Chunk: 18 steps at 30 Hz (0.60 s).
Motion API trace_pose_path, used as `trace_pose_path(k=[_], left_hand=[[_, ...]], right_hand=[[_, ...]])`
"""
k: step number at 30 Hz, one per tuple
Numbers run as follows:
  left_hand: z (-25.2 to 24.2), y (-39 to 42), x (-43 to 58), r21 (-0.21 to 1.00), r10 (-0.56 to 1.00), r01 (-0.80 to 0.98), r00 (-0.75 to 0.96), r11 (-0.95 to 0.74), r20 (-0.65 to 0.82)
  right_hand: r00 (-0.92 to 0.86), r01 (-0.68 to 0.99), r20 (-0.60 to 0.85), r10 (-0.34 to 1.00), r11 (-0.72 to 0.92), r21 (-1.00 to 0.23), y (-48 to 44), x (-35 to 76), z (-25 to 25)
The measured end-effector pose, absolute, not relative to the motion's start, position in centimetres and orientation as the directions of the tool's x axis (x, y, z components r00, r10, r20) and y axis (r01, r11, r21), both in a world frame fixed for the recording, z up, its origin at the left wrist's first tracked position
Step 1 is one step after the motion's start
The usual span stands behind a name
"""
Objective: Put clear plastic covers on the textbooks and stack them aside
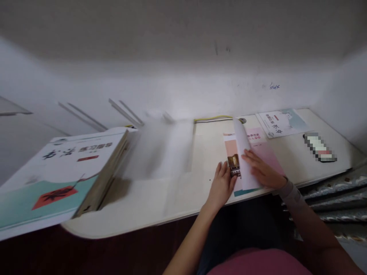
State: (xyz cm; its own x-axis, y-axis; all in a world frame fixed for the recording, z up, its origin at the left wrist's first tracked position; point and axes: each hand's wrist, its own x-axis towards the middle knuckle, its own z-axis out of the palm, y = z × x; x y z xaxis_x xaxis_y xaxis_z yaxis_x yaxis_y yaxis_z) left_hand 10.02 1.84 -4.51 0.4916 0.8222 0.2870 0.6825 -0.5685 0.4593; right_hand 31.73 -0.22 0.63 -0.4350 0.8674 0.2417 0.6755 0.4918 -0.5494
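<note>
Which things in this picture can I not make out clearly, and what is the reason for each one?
All in the head view:
Phone: its screen is hidden by blocky pixelation.
Pink paper: partly covered by the curled white sheet and the right hand.
Pile of books: cut off by the left edge.
Wall writing: too small and blurred to read.
Pale smear beside the pile: too blurred to identify.

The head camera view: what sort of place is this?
Probably an indoor workspace or study corner: a white table along a wall, a thick stack of printed books, and a curled white sheet under the right hand.
</note>
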Motion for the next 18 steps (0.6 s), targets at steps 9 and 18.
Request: trace_pose_path(k=[9, 18], left_hand=[[-3.5, 1.5, 4.0, 0.127, 0.942, 0.952, 0.247, -0.280, 0.226], [-4.3, 0.8, 2.2, 0.236, 0.941, 0.957, 0.088, -0.171, 0.326]], right_hand=[[-0.476, 0.872, 0.172, 0.863, 0.488, -0.035, 0.9, 24.4, 0.9], [-0.484, 0.868, 0.186, 0.855, 0.496, -0.024, 1.5, 19.7, 0.0]])
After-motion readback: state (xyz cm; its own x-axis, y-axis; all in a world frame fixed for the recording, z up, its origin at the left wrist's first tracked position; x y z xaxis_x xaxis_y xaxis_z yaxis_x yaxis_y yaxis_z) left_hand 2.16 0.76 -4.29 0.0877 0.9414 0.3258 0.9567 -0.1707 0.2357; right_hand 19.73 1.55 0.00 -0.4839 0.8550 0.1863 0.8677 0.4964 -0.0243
